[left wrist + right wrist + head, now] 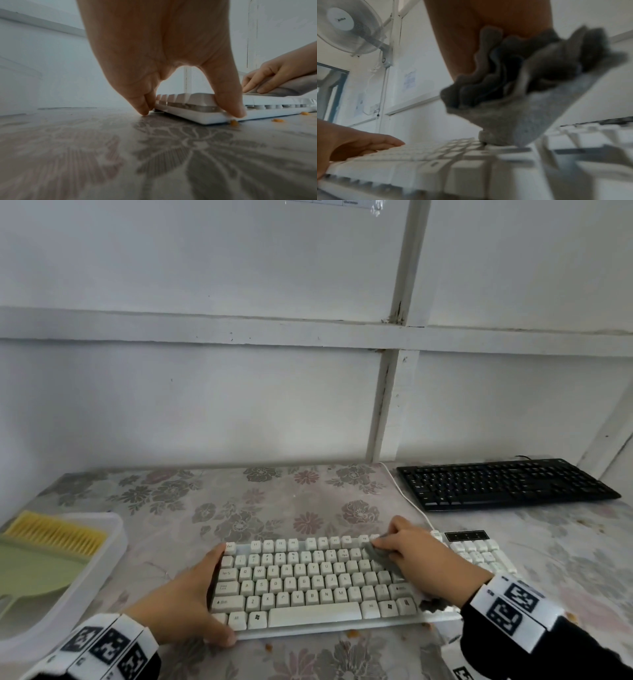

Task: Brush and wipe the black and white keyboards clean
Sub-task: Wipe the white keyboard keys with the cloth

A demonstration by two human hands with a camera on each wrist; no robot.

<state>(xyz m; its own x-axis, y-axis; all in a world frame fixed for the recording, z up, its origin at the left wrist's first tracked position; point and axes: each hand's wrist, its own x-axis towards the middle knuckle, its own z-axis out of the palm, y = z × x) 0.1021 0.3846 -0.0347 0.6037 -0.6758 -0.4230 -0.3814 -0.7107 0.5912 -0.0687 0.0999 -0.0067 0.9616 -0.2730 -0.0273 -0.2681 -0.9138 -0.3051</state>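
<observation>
The white keyboard lies at the front middle of the flowered table, and the black keyboard lies at the back right. My left hand grips the white keyboard's left end. Its thumb is on the front corner and its fingers run along the left edge. My right hand holds a bunched grey cloth and presses it on the upper right keys. In the right wrist view the cloth touches the keys with its lower tip.
A clear plastic tray at the left holds a green dustpan and a yellow-bristled brush. Orange crumbs lie on the tablecloth by the keyboard's front edge. A white cable runs back toward the wall.
</observation>
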